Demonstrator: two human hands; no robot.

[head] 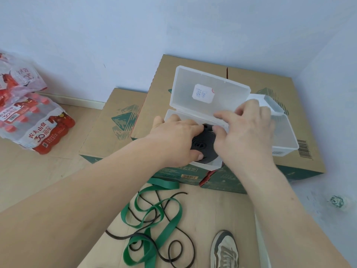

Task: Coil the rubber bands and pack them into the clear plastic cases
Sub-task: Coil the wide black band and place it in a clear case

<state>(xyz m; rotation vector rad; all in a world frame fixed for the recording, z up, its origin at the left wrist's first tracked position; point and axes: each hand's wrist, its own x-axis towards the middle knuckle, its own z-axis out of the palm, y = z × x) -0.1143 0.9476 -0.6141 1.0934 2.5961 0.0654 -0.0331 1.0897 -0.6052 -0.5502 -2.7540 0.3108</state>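
Black coil [202, 146]: wound-up rubber band, sat between the two grips and part way down in the near clear case [216, 164]
Left grip [173, 140]: wrapped round the coil's left side, thumb hooked on the near edge
Right grip [243, 132]: thumb on the coil's right edge, fingers bent toward the hinge; honestly can't tell if it's pinching the coil or just steadying the case
Feel: my guess is light, soft and springy, grippy rather than slippery, not fragile, and it'll probably try to unwind the moment it's let go
Where to hold: I'd squeeze across the outer turns from both sides and keep a thumb on the loose tail, not poke the middle
Lid [222, 88]: stood open just beyond the grips, small white sticker on it
Near case contents: only the black coil, far as I can see
Second clear case [284, 136]: just right of the right grip, nothing I can make out inside, though that grip hides a bit of it
Green band [170, 225]: loose on the person's side of the grips, tangled with a thin black band [185, 240], neither coiled yet
Cardboard box [260, 78]: under both cases
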